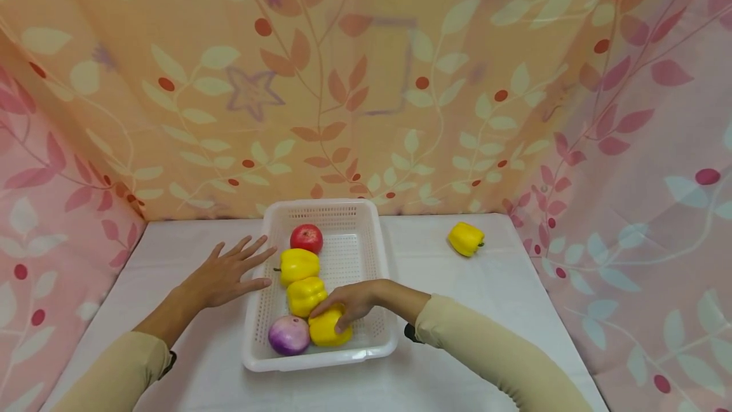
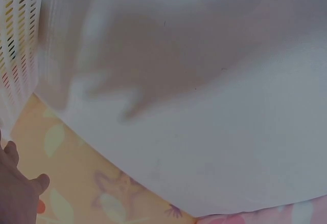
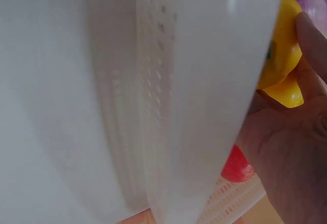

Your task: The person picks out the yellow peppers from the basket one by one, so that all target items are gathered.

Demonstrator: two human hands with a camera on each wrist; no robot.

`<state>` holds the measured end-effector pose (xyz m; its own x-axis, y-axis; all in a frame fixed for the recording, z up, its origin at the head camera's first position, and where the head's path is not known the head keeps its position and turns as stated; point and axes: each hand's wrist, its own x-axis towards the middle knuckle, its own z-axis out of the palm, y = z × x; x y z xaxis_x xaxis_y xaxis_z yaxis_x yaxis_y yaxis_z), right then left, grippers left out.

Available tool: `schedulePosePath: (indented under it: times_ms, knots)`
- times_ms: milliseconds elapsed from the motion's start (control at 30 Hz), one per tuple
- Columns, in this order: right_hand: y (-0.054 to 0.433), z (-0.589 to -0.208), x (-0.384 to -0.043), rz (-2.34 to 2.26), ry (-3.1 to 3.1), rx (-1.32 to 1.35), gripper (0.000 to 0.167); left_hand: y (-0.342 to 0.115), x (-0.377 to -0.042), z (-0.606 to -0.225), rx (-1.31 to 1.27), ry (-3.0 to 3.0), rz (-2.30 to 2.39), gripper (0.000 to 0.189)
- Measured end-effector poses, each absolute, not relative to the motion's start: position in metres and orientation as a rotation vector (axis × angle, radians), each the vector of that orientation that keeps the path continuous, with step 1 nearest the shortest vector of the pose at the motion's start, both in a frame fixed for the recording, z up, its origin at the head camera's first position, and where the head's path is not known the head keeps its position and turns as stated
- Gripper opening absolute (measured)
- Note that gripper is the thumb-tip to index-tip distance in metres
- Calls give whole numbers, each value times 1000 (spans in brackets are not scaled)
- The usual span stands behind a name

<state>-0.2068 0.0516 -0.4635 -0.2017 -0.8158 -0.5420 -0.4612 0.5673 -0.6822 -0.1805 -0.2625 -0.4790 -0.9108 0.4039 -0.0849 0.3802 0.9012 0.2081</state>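
Note:
A white plastic basket stands on the table. Inside, along its left side, are a red pomegranate-like fruit, two yellow bell peppers, the upper pepper and the middle pepper, and a purple-and-white round eggplant. My right hand reaches over the basket's right wall and grips a third yellow bell pepper beside the eggplant. In the right wrist view, thumb and fingers lie around that pepper. My left hand, fingers spread, hovers by the basket's left rim and holds nothing.
Another yellow bell pepper lies on the white-covered table toward the back right. Floral curtains enclose the table at the back and both sides. The basket's raised walls surround the produce.

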Motion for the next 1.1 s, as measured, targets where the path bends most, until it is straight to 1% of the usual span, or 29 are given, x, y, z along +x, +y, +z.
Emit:
schedulePosePath:
  times_ms: [300, 633, 867, 1100]
  knots:
    - [47, -461, -204, -386, 1888, -1057, 59, -262, -180, -478, 605, 2936, 277, 76]
    - [45, -443, -202, -304, 1888, -1066, 57, -262, -177, -476, 610, 2939, 282, 76]
    - [56, -424, -204, -321, 1937, -1080, 59, -261, -177, -476, 609, 2936, 303, 76]
    - [76, -401, -215, -440, 1935, -1071, 58, -262, -178, -479, 614, 2943, 307, 77]
